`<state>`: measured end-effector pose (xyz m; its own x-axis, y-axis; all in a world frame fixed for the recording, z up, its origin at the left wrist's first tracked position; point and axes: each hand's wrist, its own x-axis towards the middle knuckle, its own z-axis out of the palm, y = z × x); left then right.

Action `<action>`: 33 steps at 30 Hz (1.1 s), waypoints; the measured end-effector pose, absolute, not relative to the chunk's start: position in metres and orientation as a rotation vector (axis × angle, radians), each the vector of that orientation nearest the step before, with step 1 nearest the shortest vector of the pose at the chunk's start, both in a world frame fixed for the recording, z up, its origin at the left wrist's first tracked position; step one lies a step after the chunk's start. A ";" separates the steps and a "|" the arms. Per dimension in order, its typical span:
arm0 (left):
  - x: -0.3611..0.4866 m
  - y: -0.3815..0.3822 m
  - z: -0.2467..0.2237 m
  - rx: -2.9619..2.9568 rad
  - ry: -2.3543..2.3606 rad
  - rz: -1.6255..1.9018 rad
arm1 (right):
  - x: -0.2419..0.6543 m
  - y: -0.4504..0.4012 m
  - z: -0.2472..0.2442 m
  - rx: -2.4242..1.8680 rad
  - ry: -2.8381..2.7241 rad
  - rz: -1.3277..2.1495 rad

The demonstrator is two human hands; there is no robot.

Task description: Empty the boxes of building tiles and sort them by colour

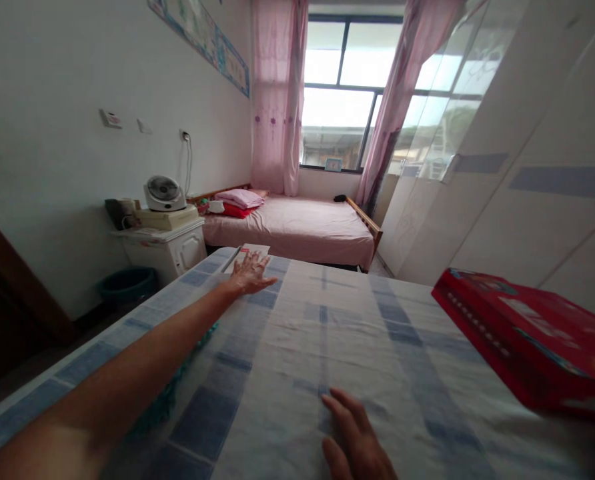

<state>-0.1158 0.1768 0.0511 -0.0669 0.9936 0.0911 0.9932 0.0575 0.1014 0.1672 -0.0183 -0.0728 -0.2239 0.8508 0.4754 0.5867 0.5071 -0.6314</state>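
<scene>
My left hand (251, 272) reaches out to the far left part of the cloth-covered table (322, 333), fingers spread, palm down on a small white booklet or box (260, 250) with a red mark. A dark edge shows along the left side of that item, and my hand hides much of it. My right hand (355, 440) is low in the view, near the front of the table, with its fingers apart and nothing in them. Under my left forearm lies a teal, fringed thing (165, 400), partly hidden.
A large red box (532, 340) lies on the table's right side. Beyond the table are a pink bed (297, 230), a white cabinet (190, 248) with a fan (164, 193), a bin (127, 283) and a wardrobe (477, 220).
</scene>
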 end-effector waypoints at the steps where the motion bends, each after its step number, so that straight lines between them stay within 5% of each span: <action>1: -0.099 0.166 0.052 2.201 2.216 0.227 | 0.166 -0.021 -0.066 -1.175 -1.946 0.436; 9: 0.020 0.055 0.021 2.525 1.476 0.336 | 0.183 -0.034 0.019 -1.236 -1.910 0.516; 14: 0.046 0.013 -0.003 2.608 1.354 0.301 | 0.268 -0.062 0.051 -1.491 -1.784 0.111; 21: 0.053 0.005 -0.031 2.679 1.335 0.636 | 0.427 -0.120 0.017 -2.221 -1.299 -0.661; 33: 0.051 0.008 -0.045 2.660 1.332 0.800 | 0.482 -0.121 0.018 -2.688 -1.265 -0.345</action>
